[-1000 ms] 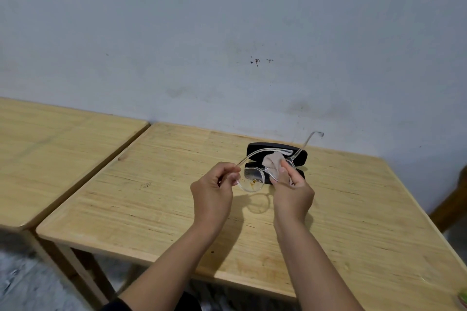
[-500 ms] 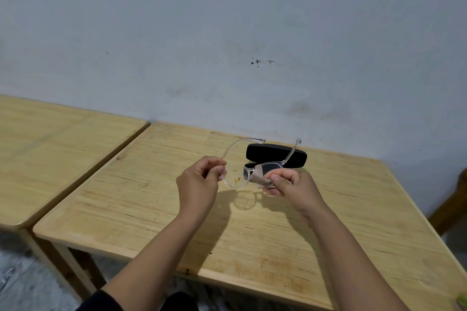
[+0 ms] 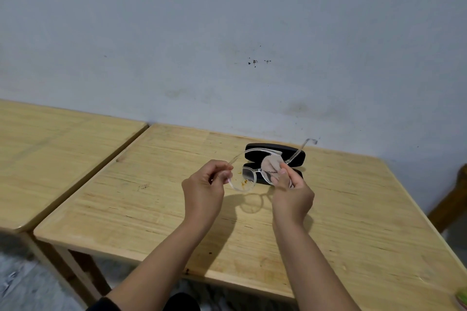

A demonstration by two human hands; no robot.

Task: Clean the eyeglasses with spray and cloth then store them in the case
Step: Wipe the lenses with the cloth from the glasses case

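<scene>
eyeglasses (image 3: 243, 180) between both hands' fingertips

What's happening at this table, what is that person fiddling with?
A person is cleaning a pair of clear-framed eyeglasses above a wooden table. The left hand pinches the frame at one side, while the right hand rubs a beige cloth over one lens. The other lens shows orange-brown specks. A black case lies open on the table behind the hands, with the glasses not yet inside.
</scene>
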